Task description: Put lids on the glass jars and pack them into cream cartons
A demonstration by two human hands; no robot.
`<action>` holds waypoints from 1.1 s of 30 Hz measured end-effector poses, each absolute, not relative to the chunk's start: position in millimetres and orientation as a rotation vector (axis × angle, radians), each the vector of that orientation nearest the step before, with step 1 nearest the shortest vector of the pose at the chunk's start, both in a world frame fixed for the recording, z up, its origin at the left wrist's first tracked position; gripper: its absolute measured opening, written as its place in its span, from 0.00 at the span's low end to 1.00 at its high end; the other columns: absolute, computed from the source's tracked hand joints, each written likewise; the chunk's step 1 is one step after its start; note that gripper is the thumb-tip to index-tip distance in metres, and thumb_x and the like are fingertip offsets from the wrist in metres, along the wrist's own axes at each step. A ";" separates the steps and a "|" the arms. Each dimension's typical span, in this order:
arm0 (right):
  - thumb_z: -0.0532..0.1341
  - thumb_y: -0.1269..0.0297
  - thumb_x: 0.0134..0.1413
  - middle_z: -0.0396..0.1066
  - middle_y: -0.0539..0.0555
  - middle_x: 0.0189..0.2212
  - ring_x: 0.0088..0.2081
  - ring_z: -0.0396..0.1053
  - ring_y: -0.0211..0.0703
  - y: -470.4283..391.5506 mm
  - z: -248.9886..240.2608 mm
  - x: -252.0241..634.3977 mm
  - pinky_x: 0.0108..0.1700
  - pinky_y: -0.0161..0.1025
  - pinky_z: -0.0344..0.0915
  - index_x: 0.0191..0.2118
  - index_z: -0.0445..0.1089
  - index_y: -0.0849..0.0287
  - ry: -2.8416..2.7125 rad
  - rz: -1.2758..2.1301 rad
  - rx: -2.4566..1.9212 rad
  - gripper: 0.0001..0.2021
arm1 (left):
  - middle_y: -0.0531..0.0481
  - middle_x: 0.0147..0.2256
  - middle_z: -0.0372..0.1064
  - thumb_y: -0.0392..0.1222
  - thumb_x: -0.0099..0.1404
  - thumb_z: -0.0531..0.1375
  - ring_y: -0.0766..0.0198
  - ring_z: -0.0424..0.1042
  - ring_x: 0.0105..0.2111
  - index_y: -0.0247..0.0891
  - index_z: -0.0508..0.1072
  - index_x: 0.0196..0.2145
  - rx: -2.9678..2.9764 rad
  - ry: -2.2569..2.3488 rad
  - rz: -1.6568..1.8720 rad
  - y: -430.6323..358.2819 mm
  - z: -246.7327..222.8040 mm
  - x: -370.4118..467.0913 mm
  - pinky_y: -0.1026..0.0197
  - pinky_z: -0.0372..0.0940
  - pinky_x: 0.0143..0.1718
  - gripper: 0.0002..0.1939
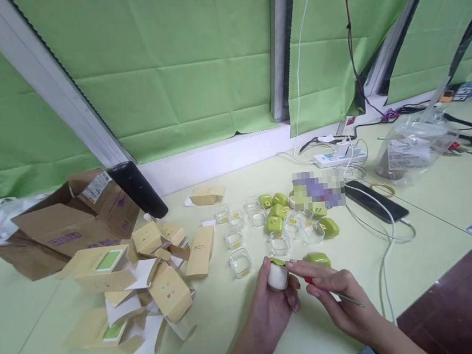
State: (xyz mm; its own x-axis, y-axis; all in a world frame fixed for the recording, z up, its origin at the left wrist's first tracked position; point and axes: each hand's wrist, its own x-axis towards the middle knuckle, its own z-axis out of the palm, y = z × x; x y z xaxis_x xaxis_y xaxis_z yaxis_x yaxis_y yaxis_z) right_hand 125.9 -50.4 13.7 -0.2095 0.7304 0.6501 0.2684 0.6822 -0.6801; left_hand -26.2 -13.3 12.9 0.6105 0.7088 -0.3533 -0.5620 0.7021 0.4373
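Observation:
My left hand [269, 307] is closed round a small rounded white case [278, 277] with a green piece along its top edge. In my right hand [343, 294] is a slim metal tool [350, 299] with a red part; its exact kind is not clear. Two fingertips of the right hand reach the green piece on the case. Just behind the hands lies a green case cover [318, 258]. Farther back are several more green covers [274, 224] and several clear square containers [240, 262] with small yellow marks.
Opened tan boxes [170, 292] pile up on the left, with a brown carton [93, 213] and a black cylinder [137, 189] behind. On the right are a phone [376, 202] with a white cable, a power strip [338, 158] and a plastic bag [413, 151].

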 end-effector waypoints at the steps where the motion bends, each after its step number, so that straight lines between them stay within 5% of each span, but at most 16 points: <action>1: 0.54 0.79 0.57 0.66 0.54 0.53 0.56 0.61 0.48 -50.6 15.3 125.8 0.52 0.52 0.66 0.46 0.55 0.49 -1.816 0.505 -0.805 0.17 | 0.51 0.21 0.66 0.56 0.63 0.53 0.71 0.60 0.19 0.32 0.71 0.31 0.297 0.530 0.748 -13.5 12.4 -26.2 0.66 0.54 0.23 0.21; 11: 0.55 0.72 0.59 0.69 0.59 0.50 0.51 0.68 0.43 -51.0 14.1 133.1 0.47 0.37 0.71 0.48 0.62 0.56 -2.114 0.127 -1.023 0.12 | 0.47 0.33 0.70 0.39 0.59 0.60 0.68 0.67 0.30 0.30 0.73 0.35 0.383 0.558 0.863 -17.4 8.3 -31.4 0.64 0.63 0.33 0.09; 22: 0.55 0.74 0.60 0.73 0.56 0.45 0.48 0.70 0.37 -46.3 22.7 138.9 0.55 0.39 0.64 0.44 0.68 0.61 -2.180 -0.223 -0.811 0.09 | 0.53 0.20 0.65 0.47 0.65 0.53 0.72 0.62 0.17 0.31 0.71 0.28 0.168 0.584 0.686 -19.5 14.7 -26.3 0.68 0.60 0.19 0.16; 27: 0.57 0.75 0.58 0.74 0.57 0.45 0.47 0.71 0.38 -49.4 22.8 138.6 0.54 0.39 0.66 0.44 0.66 0.61 -2.121 -0.172 -0.810 0.09 | 0.52 0.22 0.67 0.45 0.65 0.52 0.72 0.63 0.18 0.27 0.72 0.35 0.185 0.559 0.703 -18.6 14.7 -27.0 0.68 0.60 0.21 0.16; 33: 0.57 0.72 0.59 0.74 0.57 0.44 0.46 0.72 0.38 -45.6 26.7 135.9 0.47 0.33 0.69 0.40 0.68 0.60 -2.168 -0.080 -0.879 0.05 | 0.51 0.25 0.68 0.44 0.63 0.56 0.71 0.65 0.21 0.32 0.70 0.29 0.204 0.524 0.702 -18.7 10.3 -27.1 0.67 0.63 0.26 0.11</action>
State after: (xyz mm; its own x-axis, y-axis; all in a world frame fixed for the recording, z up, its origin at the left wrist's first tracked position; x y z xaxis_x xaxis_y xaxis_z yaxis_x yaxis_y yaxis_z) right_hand 135.9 -45.6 26.7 -0.4566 0.5658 0.6866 0.6145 0.7586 -0.2164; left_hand -27.1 -18.7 10.3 0.6413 0.6613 -0.3891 -0.5616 0.7501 0.3492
